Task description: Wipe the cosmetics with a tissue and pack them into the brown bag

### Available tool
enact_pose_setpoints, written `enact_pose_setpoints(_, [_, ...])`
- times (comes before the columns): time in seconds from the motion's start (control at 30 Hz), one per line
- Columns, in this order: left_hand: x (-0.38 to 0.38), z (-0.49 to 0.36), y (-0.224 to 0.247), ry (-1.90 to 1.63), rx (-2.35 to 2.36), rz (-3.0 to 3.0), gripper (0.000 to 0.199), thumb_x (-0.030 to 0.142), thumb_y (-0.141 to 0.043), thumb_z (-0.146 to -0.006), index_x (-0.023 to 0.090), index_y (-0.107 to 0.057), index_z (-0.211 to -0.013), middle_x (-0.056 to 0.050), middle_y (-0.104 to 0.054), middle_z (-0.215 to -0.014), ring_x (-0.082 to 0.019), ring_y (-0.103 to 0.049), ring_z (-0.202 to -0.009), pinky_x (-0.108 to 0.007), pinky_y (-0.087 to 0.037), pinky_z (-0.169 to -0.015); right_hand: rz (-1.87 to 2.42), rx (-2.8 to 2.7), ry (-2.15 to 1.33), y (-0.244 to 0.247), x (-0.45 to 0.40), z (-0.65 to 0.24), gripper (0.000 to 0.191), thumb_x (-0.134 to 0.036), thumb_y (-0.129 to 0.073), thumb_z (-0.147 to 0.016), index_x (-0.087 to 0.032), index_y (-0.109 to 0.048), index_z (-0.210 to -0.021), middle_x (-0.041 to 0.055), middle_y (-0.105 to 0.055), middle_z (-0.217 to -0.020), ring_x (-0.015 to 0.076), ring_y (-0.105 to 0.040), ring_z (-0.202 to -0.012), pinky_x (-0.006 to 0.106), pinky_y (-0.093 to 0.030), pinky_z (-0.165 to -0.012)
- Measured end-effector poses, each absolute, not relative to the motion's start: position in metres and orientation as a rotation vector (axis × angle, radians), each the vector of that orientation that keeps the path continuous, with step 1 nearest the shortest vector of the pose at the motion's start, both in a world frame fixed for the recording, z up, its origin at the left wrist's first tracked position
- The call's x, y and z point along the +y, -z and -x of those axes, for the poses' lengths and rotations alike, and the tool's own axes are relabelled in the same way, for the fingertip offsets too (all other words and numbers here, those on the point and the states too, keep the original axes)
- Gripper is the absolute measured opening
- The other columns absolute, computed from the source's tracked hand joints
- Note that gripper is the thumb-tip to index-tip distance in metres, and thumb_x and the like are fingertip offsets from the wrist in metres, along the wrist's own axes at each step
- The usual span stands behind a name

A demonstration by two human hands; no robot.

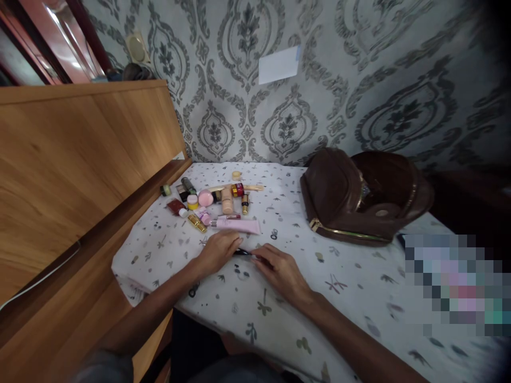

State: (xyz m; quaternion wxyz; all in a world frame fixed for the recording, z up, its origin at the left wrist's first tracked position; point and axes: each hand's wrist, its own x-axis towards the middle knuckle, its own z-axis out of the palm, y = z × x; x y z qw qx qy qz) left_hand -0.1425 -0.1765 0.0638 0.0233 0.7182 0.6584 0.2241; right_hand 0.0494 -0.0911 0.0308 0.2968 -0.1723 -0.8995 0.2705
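Note:
A thin black item (242,251) lies between my two hands, low over the patterned cloth. My left hand (221,251) is closed round its left end, and my right hand (279,270) pinches its right end. Just beyond my left hand rests a pale pink tube (239,226). Behind the tube are a beige bottle (227,201), a round pink container (206,198), a red-and-gold jar (237,190) and a small gold-and-black bottle (245,204). A gold tube (197,223) is to the left, near a dark red packet (176,207) with a white cap.
An open brown bag (339,197) stands at the back right of the cloth-covered table (279,319). A blurred, pixelated object (455,282) lies at the right. On the left rises a wooden panel (91,159). Patterned wallpaper (215,85) is behind the table.

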Motion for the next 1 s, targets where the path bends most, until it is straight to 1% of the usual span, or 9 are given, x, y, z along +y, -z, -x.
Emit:
enact_pose_setpoints(0.17, [-0.177,0.144,-0.058,-0.657,2.092,-2.292,0.029,0.027,-0.038,-0.102,0.020,-0.054,-0.078,-0.003,-0.064,-0.081,-0.018,-0.060,-0.080,-0.030,-0.047,-0.073,0.454,-2.428,-0.714,-0.032,-0.091,-0.050,0.018,-0.020,-0.052,-0.093,-0.021,-0.069,-0.098,0.0044,-0.069,-0.089,0.0181,-0.068,-0.078,0.029,-0.055,-0.070])
enact_pose_setpoints(0.37, [-0.167,0.154,-0.051,-0.396,2.362,-2.528,0.026,0.024,-0.042,-0.101,0.019,-0.058,-0.082,-0.007,-0.063,-0.085,-0.023,-0.059,-0.085,-0.036,-0.046,-0.077,0.444,-2.397,-0.725,-0.032,-0.092,-0.051,0.024,-0.017,-0.052,-0.091,-0.021,-0.068,-0.108,0.0053,-0.070,-0.091,0.0186,-0.069,-0.079,0.030,-0.056,-0.072])
enact_pose_setpoints(0.5, [-0.162,0.162,-0.052,-0.373,2.477,-2.496,0.022,0.024,-0.042,-0.101,0.019,-0.059,-0.086,-0.007,-0.063,-0.088,-0.023,-0.058,-0.088,-0.037,-0.046,-0.079,0.429,-2.388,-0.735,-0.031,-0.092,-0.050,0.026,-0.016,-0.052,-0.090,-0.023,-0.069,-0.110,0.0045,-0.070,-0.091,0.0180,-0.069,-0.078,0.030,-0.056,-0.073])
enact_pose_setpoints(0.8, [-0.169,0.187,-0.070,-0.640,2.495,-2.207,0.019,0.024,-0.042,-0.100,0.019,-0.059,-0.096,-0.006,-0.065,-0.096,-0.020,-0.061,-0.092,-0.033,-0.047,-0.081,0.449,-2.448,-0.707,-0.032,-0.092,-0.051,0.028,-0.018,-0.049,-0.093,-0.022,-0.068,-0.112,0.0054,-0.069,-0.092,0.0185,-0.068,-0.079,0.030,-0.055,-0.072])
enact_pose_setpoints(0.9, [-0.172,0.197,-0.077,-0.829,2.496,-2.087,0.017,0.025,-0.042,-0.099,0.019,-0.058,-0.095,-0.005,-0.066,-0.094,-0.020,-0.062,-0.091,-0.033,-0.048,-0.080,0.467,-2.466,-0.711,-0.033,-0.092,-0.050,0.027,-0.019,-0.048,-0.094,-0.021,-0.068,-0.113,0.0051,-0.068,-0.092,0.0181,-0.067,-0.079,0.029,-0.054,-0.073])
enact_pose_setpoints(1.0, [-0.175,0.193,-0.079,-0.989,2.394,-2.056,0.019,0.027,-0.040,-0.100,0.019,-0.056,-0.094,-0.005,-0.065,-0.090,-0.019,-0.062,-0.087,-0.032,-0.048,-0.080,0.486,-2.475,-0.717,-0.035,-0.093,-0.050,0.025,-0.023,-0.051,-0.095,-0.020,-0.067,-0.113,0.0046,-0.067,-0.091,0.0173,-0.066,-0.078,0.029,-0.053,-0.073])
